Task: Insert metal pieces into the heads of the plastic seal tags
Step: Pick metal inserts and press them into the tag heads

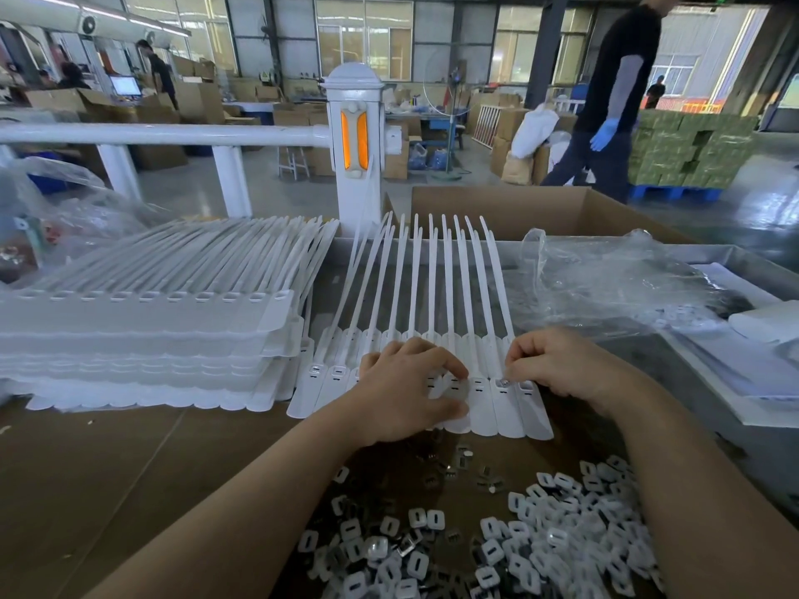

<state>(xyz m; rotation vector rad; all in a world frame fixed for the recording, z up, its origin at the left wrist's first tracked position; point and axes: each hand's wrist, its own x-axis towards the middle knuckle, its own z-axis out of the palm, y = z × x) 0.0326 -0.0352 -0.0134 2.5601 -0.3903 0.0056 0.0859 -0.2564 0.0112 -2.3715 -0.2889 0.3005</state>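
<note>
At centre frame lies a row of white seal tags (484, 408). The left hand (402, 395) presses on their heads, pinching a clear piece; the right hand (557, 365) pinches a metal piece (504, 383) at one head.

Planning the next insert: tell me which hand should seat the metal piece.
Right hand: it pinches a metal piece directly at a tag head, while the left hand grips the tag strip.

White seal tags (480, 404) lie flat in a joined row, small metal pieces (484, 477) scattered just below.
</note>
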